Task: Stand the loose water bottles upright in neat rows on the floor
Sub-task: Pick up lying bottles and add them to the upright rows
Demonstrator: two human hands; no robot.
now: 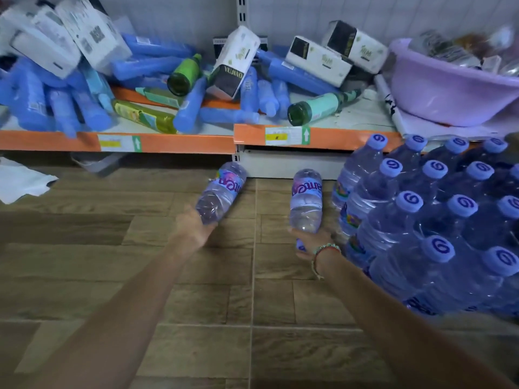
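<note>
Two loose water bottles lie on their sides on the wood-pattern floor, bases pointing toward the shelf. My left hand (196, 224) grips the neck end of the left bottle (220, 189), which lies tilted to the right. My right hand (311, 241) holds the neck end of the right bottle (306, 200); its blue cap shows just below my fingers. On the right, several bottles (407, 220) with blue caps stand upright in rows, close beside the right bottle.
A low orange-edged shelf (168, 143) runs across the back, piled with toppled blue bottles, green glass bottles and white boxes. A lilac basin (449, 91) sits at its right end. White paper (19, 181) lies on the floor at left.
</note>
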